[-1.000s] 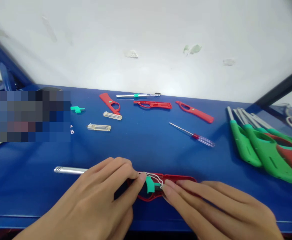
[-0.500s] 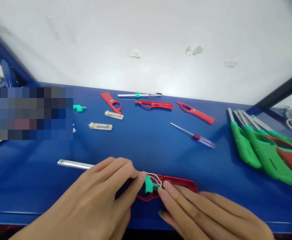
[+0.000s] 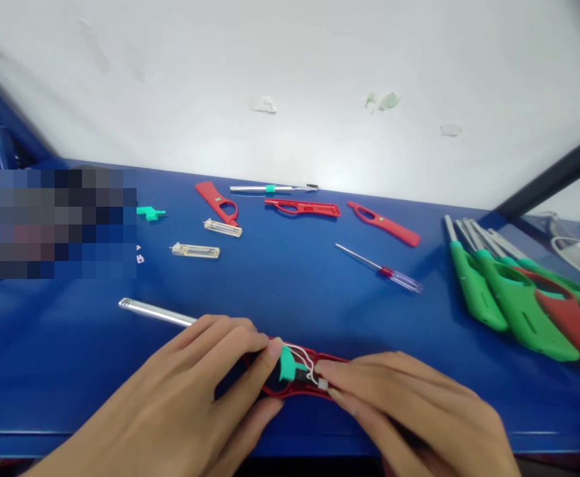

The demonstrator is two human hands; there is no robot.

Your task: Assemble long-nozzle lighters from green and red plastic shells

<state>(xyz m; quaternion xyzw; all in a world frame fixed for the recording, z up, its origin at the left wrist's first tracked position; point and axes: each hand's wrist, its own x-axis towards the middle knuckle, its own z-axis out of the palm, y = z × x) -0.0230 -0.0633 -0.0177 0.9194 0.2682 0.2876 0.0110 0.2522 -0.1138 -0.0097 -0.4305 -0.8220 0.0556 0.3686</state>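
A red lighter shell half (image 3: pixel 310 391) lies at the table's front edge, with a teal trigger piece (image 3: pixel 287 364), white wires (image 3: pixel 300 351) and a small black part inside. My left hand (image 3: pixel 195 391) is closed on the shell's left portion, thumb and fingers near the trigger. A silver tube (image 3: pixel 155 311) extends leftward from under it. My right hand (image 3: pixel 409 404) is closed over the shell's right portion, its fingertips pinching a small grey-white piece (image 3: pixel 322 383) beside the wires.
Red shell halves (image 3: pixel 392 229), a silver tube assembly (image 3: pixel 255 189), clear fuel tanks (image 3: pixel 195 251) and a screwdriver (image 3: pixel 394 277) lie further back. Green and red lighters (image 3: pixel 533 308) are piled at right. A teal part (image 3: pixel 149 212) lies left, beside a blurred patch.
My right hand has shifted its grip, and a small grey-white piece now shows at its fingertips. The silver tube's left end is tilted further up. The whole view has shifted slightly.
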